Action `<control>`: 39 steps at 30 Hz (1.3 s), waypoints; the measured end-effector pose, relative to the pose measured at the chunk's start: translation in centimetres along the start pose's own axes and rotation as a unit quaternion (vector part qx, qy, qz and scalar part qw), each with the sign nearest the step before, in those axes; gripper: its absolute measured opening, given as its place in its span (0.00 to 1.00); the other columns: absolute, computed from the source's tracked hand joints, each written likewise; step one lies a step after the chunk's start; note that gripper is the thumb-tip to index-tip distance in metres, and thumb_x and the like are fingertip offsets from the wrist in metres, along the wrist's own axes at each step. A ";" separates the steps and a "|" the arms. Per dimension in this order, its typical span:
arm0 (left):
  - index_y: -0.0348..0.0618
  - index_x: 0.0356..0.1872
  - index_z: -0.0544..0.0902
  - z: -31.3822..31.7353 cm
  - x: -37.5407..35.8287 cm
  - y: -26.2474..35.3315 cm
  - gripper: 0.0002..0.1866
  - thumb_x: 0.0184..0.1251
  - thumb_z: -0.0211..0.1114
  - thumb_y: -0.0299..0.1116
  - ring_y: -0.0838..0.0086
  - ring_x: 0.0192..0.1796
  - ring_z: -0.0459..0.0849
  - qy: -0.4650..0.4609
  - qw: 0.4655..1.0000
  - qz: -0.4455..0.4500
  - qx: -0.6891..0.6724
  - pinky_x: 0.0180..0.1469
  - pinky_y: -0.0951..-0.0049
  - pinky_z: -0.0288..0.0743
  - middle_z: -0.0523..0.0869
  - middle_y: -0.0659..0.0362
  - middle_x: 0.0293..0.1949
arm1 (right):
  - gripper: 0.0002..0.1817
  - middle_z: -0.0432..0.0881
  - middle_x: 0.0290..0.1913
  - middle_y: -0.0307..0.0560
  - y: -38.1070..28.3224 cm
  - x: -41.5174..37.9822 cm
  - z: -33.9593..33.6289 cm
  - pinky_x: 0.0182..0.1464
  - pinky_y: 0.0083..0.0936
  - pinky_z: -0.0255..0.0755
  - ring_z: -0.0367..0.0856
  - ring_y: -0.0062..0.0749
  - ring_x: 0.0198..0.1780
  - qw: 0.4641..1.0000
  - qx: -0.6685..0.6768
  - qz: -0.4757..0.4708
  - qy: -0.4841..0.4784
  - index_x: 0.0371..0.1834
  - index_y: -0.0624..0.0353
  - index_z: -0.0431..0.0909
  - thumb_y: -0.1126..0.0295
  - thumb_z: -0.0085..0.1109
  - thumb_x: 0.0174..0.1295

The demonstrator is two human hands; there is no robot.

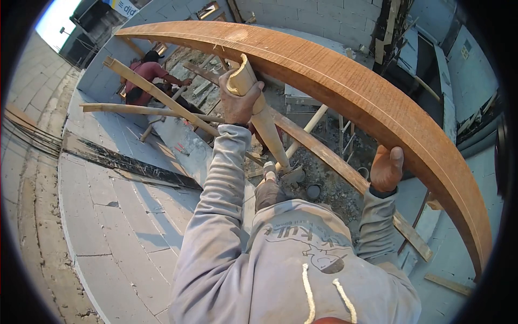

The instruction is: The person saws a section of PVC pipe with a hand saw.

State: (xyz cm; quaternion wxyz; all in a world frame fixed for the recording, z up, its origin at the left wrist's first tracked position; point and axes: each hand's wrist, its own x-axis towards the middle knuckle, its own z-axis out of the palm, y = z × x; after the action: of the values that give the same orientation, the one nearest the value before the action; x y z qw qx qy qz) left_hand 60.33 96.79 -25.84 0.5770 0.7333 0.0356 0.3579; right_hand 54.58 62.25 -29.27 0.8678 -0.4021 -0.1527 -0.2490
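A long reddish-brown wooden beam (pixel 324 56), bowed by the lens, crosses in front of me from upper left to lower right, with a pale line along its face. My right hand (pixel 386 168) grips its lower edge, thumb up on the near face. My left hand (pixel 241 102) is wrapped around a thick bamboo pole (pixel 268 132) just below its cut top. That split, notched end overlaps the beam's lower edge in this view. Downward, the pole runs toward the ground near my foot (pixel 269 170).
A person in a red shirt (pixel 147 75) crouches below at left. Bamboo poles (pixel 154 92) and a wooden plank (pixel 318 151) cross beneath me. Grey block walls (pixel 129 216) stand at left and behind. Rubble (pixel 324 186) and a dark round pipe opening (pixel 314 191) lie on the ground.
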 end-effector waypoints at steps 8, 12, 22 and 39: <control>0.36 0.54 0.68 0.0 0.2 -0.4 0.38 0.42 0.81 0.33 0.69 0.47 0.80 0.004 0.997 0.075 0.028 0.49 0.68 0.77 0.76 0.52 0.48 | 0.45 0.66 0.68 0.53 5.2 0.1 1.0 0.67 0.38 0.65 0.69 0.41 0.67 0.962 -0.090 -0.217 0.141 0.72 0.55 0.56 0.32 0.45 0.63; 0.35 0.55 0.68 -0.5 0.4 -0.3 0.40 0.40 0.82 0.34 0.68 0.48 0.80 -0.015 0.997 0.063 0.029 0.50 0.67 0.77 0.75 0.52 0.49 | 0.45 0.61 0.72 0.51 10.1 1.0 5.0 0.69 0.39 0.63 0.67 0.40 0.69 0.936 -0.137 -0.276 0.171 0.75 0.50 0.52 0.31 0.43 0.63; 0.34 0.57 0.67 -1.5 1.0 -1.6 0.44 0.37 0.84 0.37 0.67 0.47 0.81 -0.059 0.993 0.101 0.025 0.49 0.67 0.76 0.78 0.53 0.46 | 0.44 0.62 0.71 0.50 11.9 5.6 7.3 0.68 0.38 0.63 0.67 0.38 0.68 0.911 -0.148 -0.332 0.198 0.75 0.50 0.52 0.32 0.43 0.64; 0.35 0.54 0.70 -1.1 0.9 -1.0 0.42 0.34 0.83 0.34 0.67 0.48 0.80 -0.063 0.995 0.070 0.027 0.52 0.67 0.74 0.76 0.54 0.48 | 0.43 0.62 0.70 0.49 11.1 5.5 7.3 0.66 0.36 0.65 0.68 0.36 0.66 0.898 -0.180 -0.350 0.198 0.75 0.50 0.53 0.33 0.43 0.64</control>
State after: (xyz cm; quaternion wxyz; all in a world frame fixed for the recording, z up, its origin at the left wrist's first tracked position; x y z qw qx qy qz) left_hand 60.71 98.45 -26.16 0.5316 0.7704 -0.0420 0.3496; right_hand 64.77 72.35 -29.01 0.6500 -0.4145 -0.0611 -0.6340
